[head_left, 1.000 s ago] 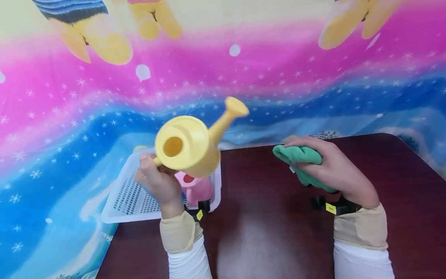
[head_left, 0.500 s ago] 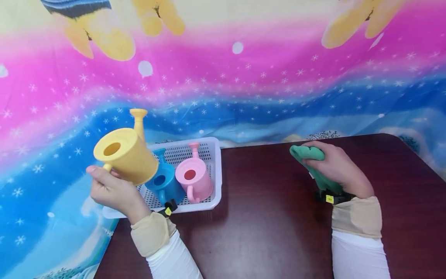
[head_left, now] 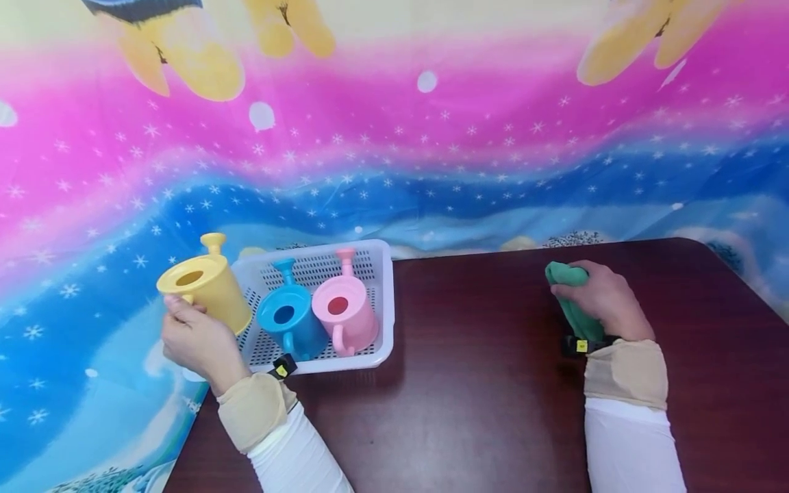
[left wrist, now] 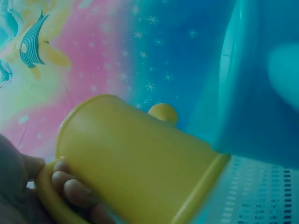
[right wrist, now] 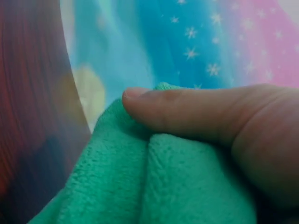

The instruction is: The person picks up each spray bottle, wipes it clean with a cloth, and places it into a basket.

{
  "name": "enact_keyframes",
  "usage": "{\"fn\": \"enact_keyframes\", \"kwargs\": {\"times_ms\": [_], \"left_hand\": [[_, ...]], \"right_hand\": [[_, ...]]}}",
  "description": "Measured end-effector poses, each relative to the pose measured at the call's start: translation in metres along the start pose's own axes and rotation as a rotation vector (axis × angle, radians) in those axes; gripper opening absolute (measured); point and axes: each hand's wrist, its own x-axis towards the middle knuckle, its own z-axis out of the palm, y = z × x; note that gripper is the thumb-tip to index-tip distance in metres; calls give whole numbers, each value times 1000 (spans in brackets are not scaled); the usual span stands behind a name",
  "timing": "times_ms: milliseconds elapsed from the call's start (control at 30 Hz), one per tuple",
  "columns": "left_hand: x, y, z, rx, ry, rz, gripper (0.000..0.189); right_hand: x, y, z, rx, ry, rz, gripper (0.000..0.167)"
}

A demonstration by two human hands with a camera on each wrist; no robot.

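My left hand (head_left: 200, 342) grips a yellow watering can (head_left: 216, 294) by its handle, over the left end of a white perforated basket (head_left: 387, 322). In the left wrist view the fingers curl through the yellow handle (left wrist: 49, 193). Beside it in the basket a blue watering can (head_left: 292, 325) and a pink watering can (head_left: 348, 318) stand side by side, spouts toward the back. My right hand (head_left: 607, 298) holds a bunched green cloth (head_left: 573, 294) at the right of the table, thumb pressed over the folds of the cloth (right wrist: 112, 168) in the right wrist view.
The dark wooden table (head_left: 468, 383) runs under both arms, its far edge meeting a printed pink and blue backdrop (head_left: 431, 150). The basket sits at the table's back left, against the backdrop. A black camera (head_left: 283, 368) is strapped on the left wrist, another (head_left: 576, 346) on the right.
My left hand has carried the yellow watering can leftward and down to the basket's left end, uncovering the blue and pink cans. My right hand has shifted slightly right with the cloth.
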Motion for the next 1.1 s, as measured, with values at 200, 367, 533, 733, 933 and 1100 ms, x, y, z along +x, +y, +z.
{"fn": "enact_keyframes", "kwargs": {"times_ms": [200,367,533,733,933,1100], "left_hand": [[4,-6,-8,217,-223,24,58],[9,-10,-20,402,-460,-1,66],[12,-11,-28,534,-581,21,66],[16,-9,-30,633,-729,85,60],[27,-9,-34,683,-867,66,53],[33,-15,-36,723,-909,-19,46]], "right_hand": [[0,14,0,12,25,51,87],[1,17,2,29,14,53,89],[4,19,2,25,4,51,91],[8,20,-1,26,-1,60,92],[12,20,-1,40,-11,74,94],[13,23,3,42,-32,87,95]]}}
